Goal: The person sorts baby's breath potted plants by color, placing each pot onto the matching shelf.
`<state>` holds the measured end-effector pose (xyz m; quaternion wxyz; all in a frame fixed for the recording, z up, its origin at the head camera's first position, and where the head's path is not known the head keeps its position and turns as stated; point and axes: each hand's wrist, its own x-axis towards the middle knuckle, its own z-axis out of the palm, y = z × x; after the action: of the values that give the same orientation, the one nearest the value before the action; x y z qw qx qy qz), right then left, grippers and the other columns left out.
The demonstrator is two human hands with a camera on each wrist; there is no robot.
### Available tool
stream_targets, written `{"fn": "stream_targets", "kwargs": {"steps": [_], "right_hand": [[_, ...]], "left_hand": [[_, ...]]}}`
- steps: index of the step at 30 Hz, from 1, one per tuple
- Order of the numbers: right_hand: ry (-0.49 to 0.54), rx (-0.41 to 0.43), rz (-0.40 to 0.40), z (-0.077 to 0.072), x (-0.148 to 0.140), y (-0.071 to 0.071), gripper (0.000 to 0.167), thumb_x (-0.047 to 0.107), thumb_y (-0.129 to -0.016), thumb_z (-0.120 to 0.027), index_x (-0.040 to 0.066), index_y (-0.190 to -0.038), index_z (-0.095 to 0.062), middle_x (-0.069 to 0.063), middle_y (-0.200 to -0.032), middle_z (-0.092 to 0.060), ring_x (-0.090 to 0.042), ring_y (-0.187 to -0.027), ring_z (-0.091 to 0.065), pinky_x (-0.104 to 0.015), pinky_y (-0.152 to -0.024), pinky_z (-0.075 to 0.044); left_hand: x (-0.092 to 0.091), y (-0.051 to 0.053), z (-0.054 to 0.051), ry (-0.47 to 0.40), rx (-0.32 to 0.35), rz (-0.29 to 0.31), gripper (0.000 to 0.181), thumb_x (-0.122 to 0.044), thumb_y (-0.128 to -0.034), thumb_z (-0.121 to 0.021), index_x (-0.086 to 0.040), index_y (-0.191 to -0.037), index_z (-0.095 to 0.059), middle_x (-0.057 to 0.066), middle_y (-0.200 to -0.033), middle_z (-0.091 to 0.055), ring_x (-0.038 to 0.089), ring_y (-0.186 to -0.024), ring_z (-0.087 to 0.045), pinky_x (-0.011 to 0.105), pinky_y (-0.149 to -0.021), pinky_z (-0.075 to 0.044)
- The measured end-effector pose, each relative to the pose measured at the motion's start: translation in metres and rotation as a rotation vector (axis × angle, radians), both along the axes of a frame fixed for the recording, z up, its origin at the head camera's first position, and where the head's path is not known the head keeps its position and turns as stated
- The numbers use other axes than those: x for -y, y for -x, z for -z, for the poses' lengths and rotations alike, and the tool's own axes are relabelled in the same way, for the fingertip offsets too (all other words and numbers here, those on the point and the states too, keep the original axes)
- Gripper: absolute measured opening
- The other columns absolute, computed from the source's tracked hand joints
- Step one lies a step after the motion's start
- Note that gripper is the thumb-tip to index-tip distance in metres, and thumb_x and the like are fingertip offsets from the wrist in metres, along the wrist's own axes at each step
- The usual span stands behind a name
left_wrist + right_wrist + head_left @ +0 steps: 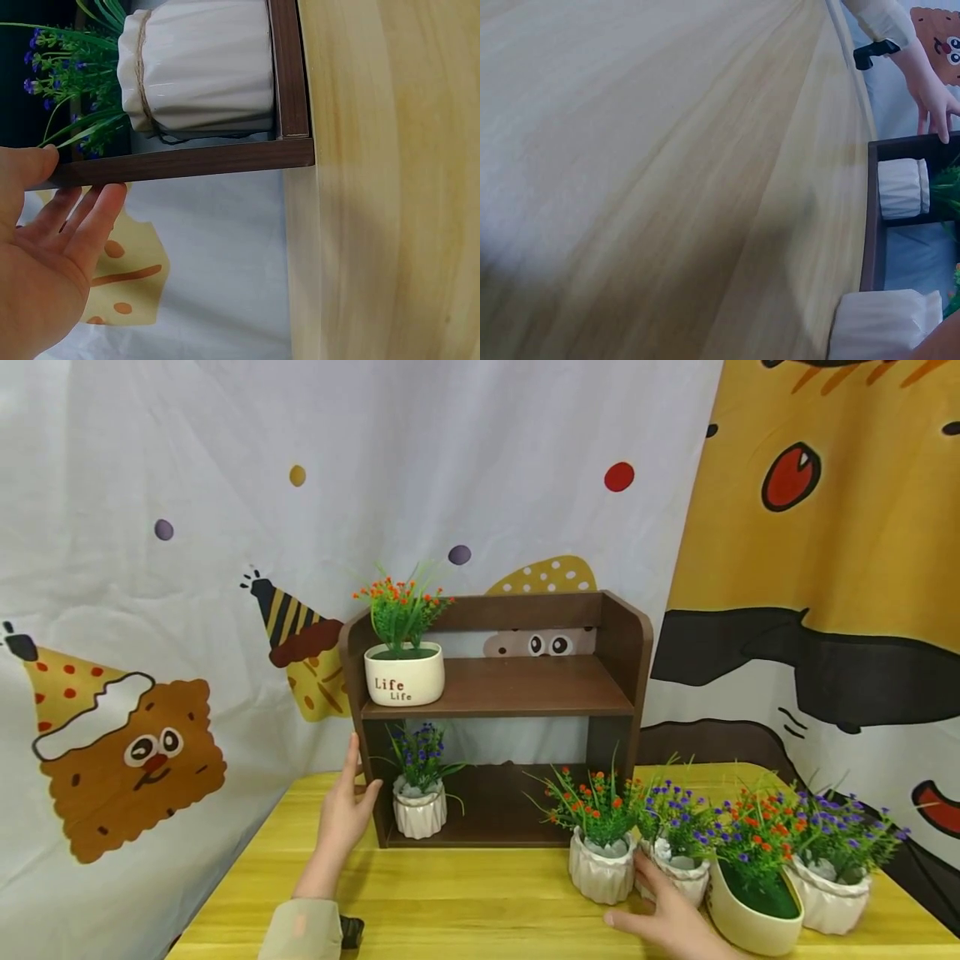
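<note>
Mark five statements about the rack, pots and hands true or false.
1. An oval pot stands on the upper shelf. True.
2. The lower pot has orange flowers. False: the lower pot has purple flowers.
3. The left hand touches the left side of the rack. True.
4. Two pots stand on the table. False: the table holds four pots.
5. The right hand rests on the upper shelf. False: the right hand is beside the table's pots.

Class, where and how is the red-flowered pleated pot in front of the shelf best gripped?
Probably round the pleated pot's body, below the rim, the right hand coming from the front with its thumb leftward. The pot stands upright, front and left faces largely open; red flowers spread above the rim, and a purple-flowered pot crowds its right.
</note>
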<state>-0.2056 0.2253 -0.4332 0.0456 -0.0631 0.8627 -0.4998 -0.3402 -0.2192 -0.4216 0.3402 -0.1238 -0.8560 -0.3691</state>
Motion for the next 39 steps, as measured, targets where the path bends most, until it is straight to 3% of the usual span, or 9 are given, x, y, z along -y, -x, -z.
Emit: {"fn": "stream_targets", "kwargs": {"steps": [4,16,21,26,31,39], "right_hand": [[0.030,-0.016,-0.007,0.003,0.005,0.002,0.101,0.018,-0.084,-0.076,-0.022,-0.144,-0.005,-0.044,-0.148,-0.003,-0.055,-0.134,-0.019,-0.055,-0.100,-0.041],[-0.017,-0.063,0.097,0.009,0.020,0.014,0.106,0.023,-0.082,-0.079,-0.015,-0.148,-0.006,-0.042,-0.148,-0.013,-0.055,-0.133,-0.021,-0.064,-0.105,-0.030],[0.038,-0.085,0.129,0.019,0.026,0.020,0.110,0.019,-0.079,-0.080,-0.010,-0.150,-0.002,-0.043,-0.148,-0.011,-0.055,-0.136,-0.015,-0.064,-0.107,-0.022],[0.084,-0.037,0.172,0.025,0.028,0.027,0.109,0.021,-0.080,-0.078,-0.006,-0.152,-0.002,-0.042,-0.149,-0.010,-0.055,-0.136,-0.013,-0.064,-0.108,-0.021],[0.110,-0.012,0.214,0.032,0.029,0.034,0.110,0.024,-0.080,-0.080,-0.006,-0.152,-0.003,-0.041,-0.148,-0.017,-0.056,-0.134,-0.021,-0.064,-0.107,-0.023],[0.252,0.031,0.210,0.036,0.035,0.051,0.113,0.023,-0.079,-0.080,-0.001,-0.153,0.002,-0.036,-0.149,-0.020,-0.053,-0.135,-0.023,-0.062,-0.107,-0.027]], "left_hand": [[0.001,0.000,0.001,0.001,0.005,-0.003,0.090,-0.005,-0.0913,-0.067,-0.027,-0.158,-0.010,0.034,-0.121,-0.057,0.042,-0.085,-0.067,0.055,-0.072,-0.055],[0.003,0.000,-0.002,0.008,-0.024,-0.004,0.091,-0.004,-0.0901,-0.068,-0.026,-0.158,-0.012,0.034,-0.121,-0.057,0.042,-0.084,-0.067,0.054,-0.072,-0.055],[0.002,0.001,0.001,0.013,-0.034,-0.006,0.092,-0.002,-0.0889,-0.069,-0.025,-0.158,-0.013,0.034,-0.121,-0.057,0.041,-0.083,-0.067,0.053,-0.071,-0.055],[-0.001,0.001,0.003,0.014,-0.037,-0.007,0.091,-0.002,-0.0887,-0.069,-0.024,-0.158,-0.014,0.034,-0.121,-0.057,0.041,-0.083,-0.067,0.052,-0.070,-0.056],[-0.003,0.000,0.003,0.004,-0.023,-0.005,0.091,-0.003,-0.0897,-0.069,-0.027,-0.158,-0.013,0.034,-0.123,-0.056,0.040,-0.085,-0.067,0.052,-0.071,-0.056],[-0.001,0.000,0.001,0.002,-0.019,-0.001,0.091,-0.003,-0.0904,-0.067,-0.028,-0.158,-0.011,0.035,-0.122,-0.056,0.042,-0.085,-0.067,0.054,-0.072,-0.055]]}}
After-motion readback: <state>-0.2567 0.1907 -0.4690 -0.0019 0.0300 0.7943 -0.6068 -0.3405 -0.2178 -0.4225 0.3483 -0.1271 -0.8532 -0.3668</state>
